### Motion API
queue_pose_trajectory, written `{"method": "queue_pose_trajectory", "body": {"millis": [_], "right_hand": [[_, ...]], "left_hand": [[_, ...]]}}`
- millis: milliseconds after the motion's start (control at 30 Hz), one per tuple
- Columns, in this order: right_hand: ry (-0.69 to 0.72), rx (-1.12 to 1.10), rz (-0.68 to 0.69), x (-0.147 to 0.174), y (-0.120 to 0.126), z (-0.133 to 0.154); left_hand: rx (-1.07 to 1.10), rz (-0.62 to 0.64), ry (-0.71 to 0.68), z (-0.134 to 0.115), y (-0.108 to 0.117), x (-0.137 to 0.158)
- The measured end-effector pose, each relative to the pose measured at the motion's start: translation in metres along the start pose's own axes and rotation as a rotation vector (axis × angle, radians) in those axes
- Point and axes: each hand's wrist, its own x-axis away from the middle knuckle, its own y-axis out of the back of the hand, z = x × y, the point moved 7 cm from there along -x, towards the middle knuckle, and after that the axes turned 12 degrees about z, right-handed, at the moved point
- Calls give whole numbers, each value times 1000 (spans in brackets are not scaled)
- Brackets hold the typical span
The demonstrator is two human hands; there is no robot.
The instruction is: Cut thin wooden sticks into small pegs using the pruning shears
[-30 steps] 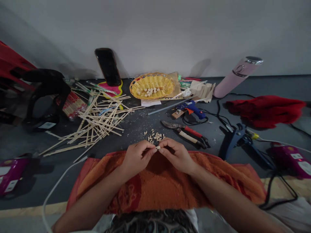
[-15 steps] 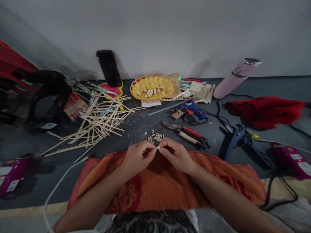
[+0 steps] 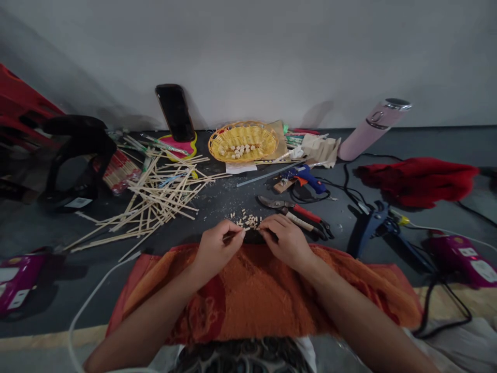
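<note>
My left hand (image 3: 220,246) is closed in a pinch, with a short piece of wooden stick (image 3: 247,229) at its fingertips. Just beyond the fingers lies a loose pile of similar short stick pieces (image 3: 251,221) on the dark table. At the right edge of this pile, my right hand (image 3: 286,241) has its thumb and fingers drawn together; whatever lies between them is hidden. Both wrists rest above an orange towel (image 3: 264,295) along the table's near edge.
Long wooden sticks (image 3: 163,194) lie heaped at left. A yellow basket (image 3: 243,140) with small joined pieces stands at the back. Pruning shears (image 3: 295,213), a blue glue gun (image 3: 306,178) and a dark blue tool (image 3: 368,228) lie right. A pink flask (image 3: 373,129) stands behind.
My hands have moved apart after meeting over the towel. The right hand has gone forward to the pile, while the left keeps a small stick piece at its fingertips.
</note>
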Motion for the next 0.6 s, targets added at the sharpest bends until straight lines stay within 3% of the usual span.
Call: {"method": "queue_pose_trajectory", "body": {"millis": [200,367,500,600], "right_hand": [[-80,137,47,-2,-3,-10],[-118,274,-4,1,21,-9],[-340,500,-49,11,51,-21],[-454,610,-18,18,58,-31]], "left_hand": [[66,-10,23,3,1,-2],[103,-20,42,6,3,-3],[146,-22,64,10,5,-5],[186,-27,79,12,5,-6]]}}
